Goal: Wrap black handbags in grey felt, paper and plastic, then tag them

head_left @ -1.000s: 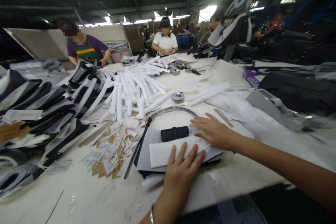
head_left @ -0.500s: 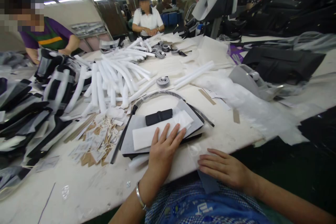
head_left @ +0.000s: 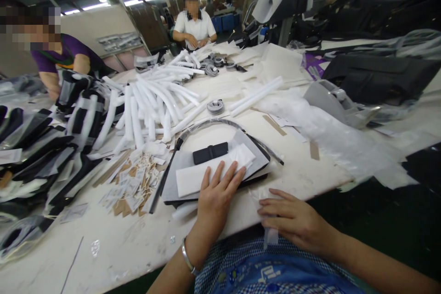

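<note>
A black handbag (head_left: 263, 158) lies flat before me, with a grey sheet over its face and its arched handle (head_left: 220, 121) wrapped in clear film. On the sheet rest a small black strap piece (head_left: 210, 152) and a folded white padding strip (head_left: 189, 183). My left hand (head_left: 218, 193) presses flat on this strip, fingers spread. At the table's front edge, my right hand (head_left: 292, 218) is palm down with fingers stretched over a small clear plastic piece (head_left: 271, 236), which hangs over the edge. The right thumb is hidden.
Left of the bag is a pile of tags (head_left: 134, 188). Behind it lie many white foam tubes (head_left: 151, 101) and a coiled grey strap (head_left: 215, 107). Wrapped black bags (head_left: 76, 165) crowd the left; plastic sheeting (head_left: 330, 133) spreads right. Co-workers (head_left: 195, 27) stand across the table.
My left hand stays on the padding strip. Under my right hand, a dark blue strip showed before; now the clear plastic piece hangs there. The co-worker at left has leaned lower.
</note>
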